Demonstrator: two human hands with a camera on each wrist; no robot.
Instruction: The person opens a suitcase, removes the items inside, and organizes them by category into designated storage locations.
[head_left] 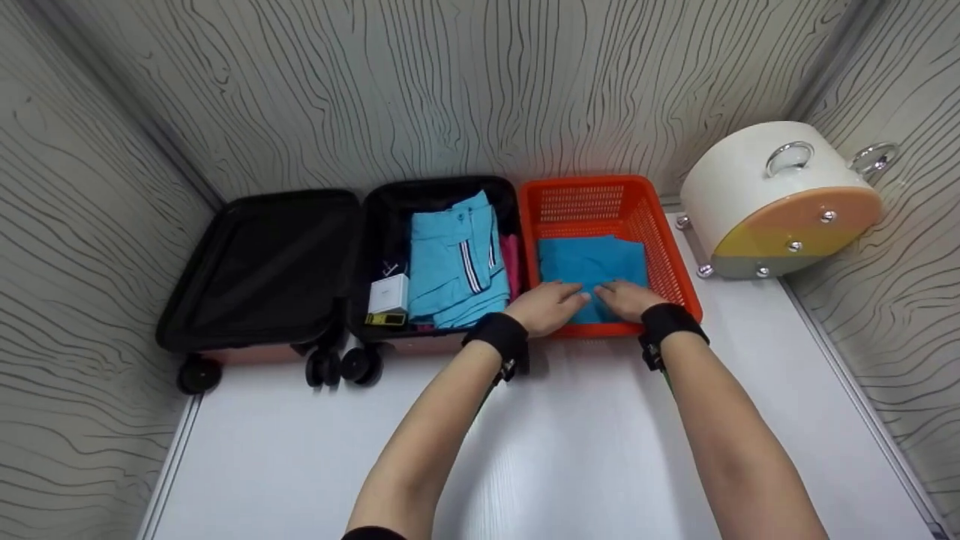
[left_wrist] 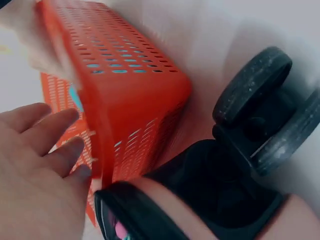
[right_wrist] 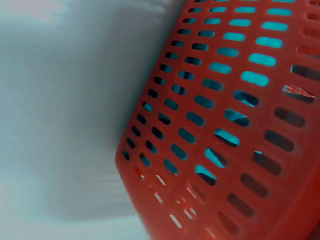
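A folded blue cloth lies in the orange plastic basket. My left hand reaches over the basket's near left corner, fingertips over the cloth's near part. In the left wrist view the fingers of that hand are spread and loosely extended beside the basket rim. From the near right side my right hand reaches in, its fingertips over the cloth close to the left ones. The right wrist view has only the perforated basket wall, with blue showing through the holes.
Left of the basket stands an open suitcase holding folded light-blue shorts, a white box and a yellow-black item. Its black lid lies farther left. A cream drum-shaped case with metal handles stands right of the basket.
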